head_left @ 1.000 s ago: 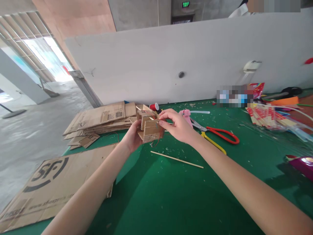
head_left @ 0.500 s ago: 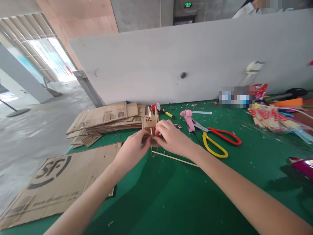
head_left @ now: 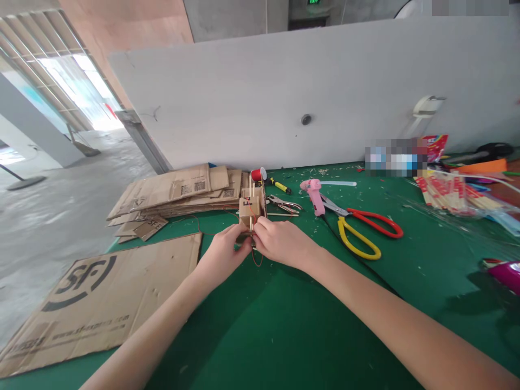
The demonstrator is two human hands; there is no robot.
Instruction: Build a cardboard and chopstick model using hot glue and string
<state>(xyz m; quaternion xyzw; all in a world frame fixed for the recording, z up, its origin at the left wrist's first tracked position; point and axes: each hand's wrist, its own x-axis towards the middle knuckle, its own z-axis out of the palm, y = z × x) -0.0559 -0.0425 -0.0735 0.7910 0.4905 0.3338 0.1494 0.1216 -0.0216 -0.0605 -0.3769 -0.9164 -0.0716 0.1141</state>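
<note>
A small cardboard model (head_left: 249,210) with wooden sticks on it stands in front of me. My left hand (head_left: 222,250) is closed, its fingertips pinching the model's near left edge. Opposite it, my right hand (head_left: 281,242) is also closed, fingers pressed at the model's near right edge beside an upright stick. The exact spot between the fingertips is hidden. A thin red wire (head_left: 257,264) loops down below my fingers. Behind the model sits a red spool (head_left: 257,174). A thin wooden stick (head_left: 284,215) juts out to the model's right.
Pliers (head_left: 286,204), a yellow-and-black tool (head_left: 280,186), a pink glue gun (head_left: 313,196) and scissors (head_left: 359,230) lie to the right. Stacked cardboard (head_left: 174,192) and a large sheet (head_left: 134,303) lie left. A grey partition (head_left: 244,103) rises behind the green table (head_left: 260,336).
My hands have come slightly lower and closer together, showing more of the model and the pliers. The stick that lay across the table before my right hand no longer shows there.
</note>
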